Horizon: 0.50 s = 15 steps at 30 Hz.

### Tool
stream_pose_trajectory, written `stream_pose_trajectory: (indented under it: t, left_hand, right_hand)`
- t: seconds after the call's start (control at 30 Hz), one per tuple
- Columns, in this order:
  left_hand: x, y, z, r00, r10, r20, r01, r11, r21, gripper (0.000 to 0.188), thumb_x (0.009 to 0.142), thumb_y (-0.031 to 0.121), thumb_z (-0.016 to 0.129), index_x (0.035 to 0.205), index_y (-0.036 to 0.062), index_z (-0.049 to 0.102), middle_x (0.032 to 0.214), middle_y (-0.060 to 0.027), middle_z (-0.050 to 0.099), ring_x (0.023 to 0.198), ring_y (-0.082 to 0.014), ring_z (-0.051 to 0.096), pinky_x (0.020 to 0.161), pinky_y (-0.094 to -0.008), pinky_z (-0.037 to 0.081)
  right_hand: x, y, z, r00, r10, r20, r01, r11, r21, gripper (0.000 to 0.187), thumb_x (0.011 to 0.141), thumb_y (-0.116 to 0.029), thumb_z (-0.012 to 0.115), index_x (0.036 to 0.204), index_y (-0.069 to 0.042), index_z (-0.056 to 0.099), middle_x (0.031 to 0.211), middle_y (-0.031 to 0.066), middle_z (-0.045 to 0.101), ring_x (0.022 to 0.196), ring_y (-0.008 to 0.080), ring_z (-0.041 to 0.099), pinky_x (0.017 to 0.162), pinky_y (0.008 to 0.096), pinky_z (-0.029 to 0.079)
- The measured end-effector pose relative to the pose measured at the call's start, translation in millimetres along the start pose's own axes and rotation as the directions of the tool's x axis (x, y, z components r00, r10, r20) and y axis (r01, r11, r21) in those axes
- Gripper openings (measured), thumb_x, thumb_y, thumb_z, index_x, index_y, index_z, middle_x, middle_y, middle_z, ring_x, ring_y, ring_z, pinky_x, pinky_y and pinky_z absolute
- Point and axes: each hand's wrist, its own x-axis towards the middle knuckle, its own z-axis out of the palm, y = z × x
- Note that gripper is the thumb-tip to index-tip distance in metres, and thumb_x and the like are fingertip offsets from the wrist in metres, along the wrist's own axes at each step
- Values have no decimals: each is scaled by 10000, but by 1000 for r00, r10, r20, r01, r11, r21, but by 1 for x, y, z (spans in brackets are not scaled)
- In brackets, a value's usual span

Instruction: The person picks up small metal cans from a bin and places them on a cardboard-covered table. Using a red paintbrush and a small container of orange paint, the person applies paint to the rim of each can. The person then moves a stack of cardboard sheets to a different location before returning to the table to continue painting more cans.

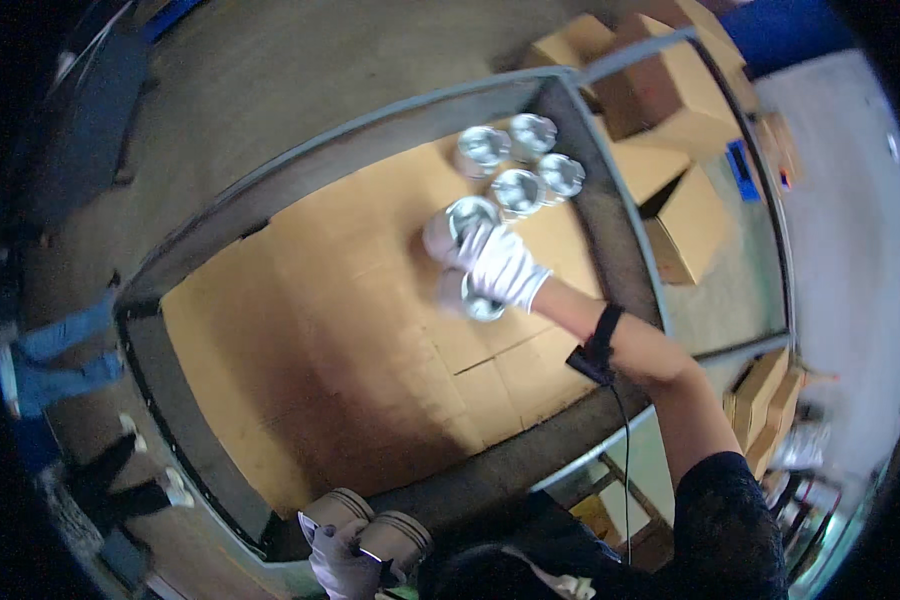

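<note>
My right hand, in a white glove, reaches out over a cardboard-lined metal tray. Its fingers lie on a shiny metal cylinder, and a second cylinder shows under its palm; both are blurred. Just beyond stands a cluster of several similar shiny cylinders, upright near the tray's far corner. A black strap with a cable wraps my right forearm. At the lower edge my gloved left hand holds two grey metal cylinders against my body.
The tray's grey metal rim runs between the cylinders and several brown cardboard boxes on the right. More boxes sit lower right. Another person's legs stand on the concrete floor at left.
</note>
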Motion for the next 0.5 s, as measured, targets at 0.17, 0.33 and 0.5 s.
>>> stream_pose_trajectory:
  t: [0.17, 0.33, 0.5]
  left_hand:
    - [8, 24, -7, 988, 87, 130, -79, 995, -63, 264, 795, 153, 714, 1051, 90, 697, 955, -134, 686, 904, -334, 648, 890, -420, 510]
    - [-9, 91, -22, 942, 206, 267, -223, 974, 35, 353, 770, 73, 683, 1122, 58, 675, 1089, -186, 670, 980, -344, 631, 905, -416, 496]
    - [-75, 152, 34, 945, 70, 320, -118, 984, 134, 366, 778, 118, 641, 1141, 91, 675, 1105, -210, 657, 1025, -345, 625, 909, -437, 486]
  right_hand:
    - [-118, -39, -136, 950, 311, 40, -251, 678, 691, 265, 679, -245, 642, 926, -173, 707, 728, 125, 620, 684, 310, 627, 555, 436, 520]
    - [-260, -82, -249, 744, 550, 378, -638, 418, 647, 343, 675, -178, 636, 1012, -179, 704, 805, 157, 634, 692, 356, 649, 575, 462, 549]
    - [-425, -178, -306, 422, 830, 364, -813, 169, 557, 227, 669, -205, 662, 871, -105, 685, 685, 162, 611, 628, 356, 626, 526, 468, 528]
